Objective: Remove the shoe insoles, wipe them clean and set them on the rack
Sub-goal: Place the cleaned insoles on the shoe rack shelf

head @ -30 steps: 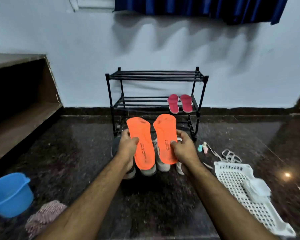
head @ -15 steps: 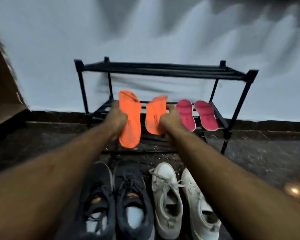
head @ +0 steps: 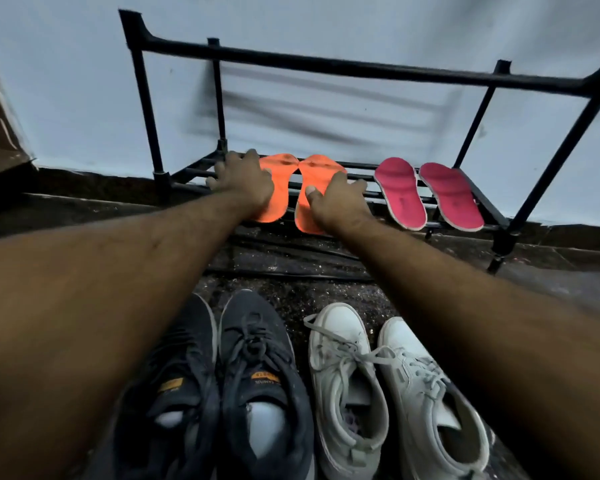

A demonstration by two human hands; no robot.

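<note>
Orange insoles [head: 312,188] flat on rack [head: 361,69] lower shelf, left of pink insoles [head: 426,192]. Left hand [head: 245,183] and right hand [head: 336,199] spread, pressing one each. Judged light, thin, flexible; best pinched at heel edge.

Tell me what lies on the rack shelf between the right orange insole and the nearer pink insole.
In the head view, only bare shelf bars lie between the right orange insole and the nearer pink insole.

Dim bluish light, motion-blurred rack [head: 361,69] shadows on wall, wide-angle edge distortion
</note>
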